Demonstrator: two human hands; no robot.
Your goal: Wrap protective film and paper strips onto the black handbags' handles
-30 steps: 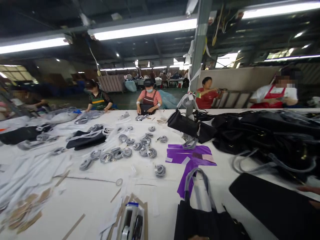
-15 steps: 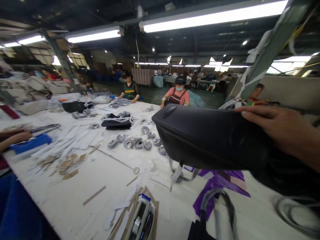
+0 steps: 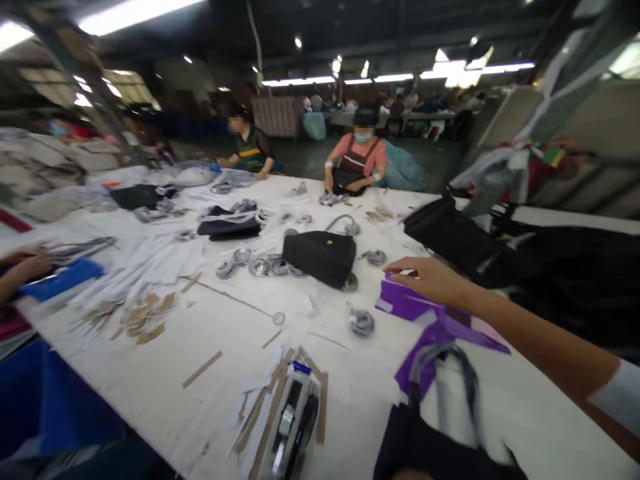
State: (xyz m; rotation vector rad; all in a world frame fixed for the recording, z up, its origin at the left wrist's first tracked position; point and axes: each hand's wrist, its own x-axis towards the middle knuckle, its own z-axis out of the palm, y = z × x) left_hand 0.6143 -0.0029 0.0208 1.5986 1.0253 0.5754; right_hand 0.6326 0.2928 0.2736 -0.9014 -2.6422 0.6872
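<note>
My right hand (image 3: 417, 275) reaches in from the right over the table. Its thumb and fingers are a little apart with nothing visible between them, just above a purple plastic sheet (image 3: 407, 300). Farther left lies a black bag (image 3: 320, 257) with a small gold mark, its grey-wrapped handle (image 3: 343, 222) behind it. Near the bottom edge is another black bag (image 3: 440, 443) with upright wrapped handles. A sliver of my left hand (image 3: 413, 475) shows against this nearer bag; its fingers are out of frame.
A box cutter (image 3: 285, 420) lies on cardboard strips at the front. Several grey wrapped coils (image 3: 363, 323) dot the white table (image 3: 200, 427). Black bags (image 3: 445, 233) are piled at right. Co-workers (image 3: 357, 157) sit across; another person's hand (image 3: 30, 263) is at left.
My right hand has let go of the black bag, which now lies on the table among the coils. The hand has moved left and down in view; the view has tilted down.
</note>
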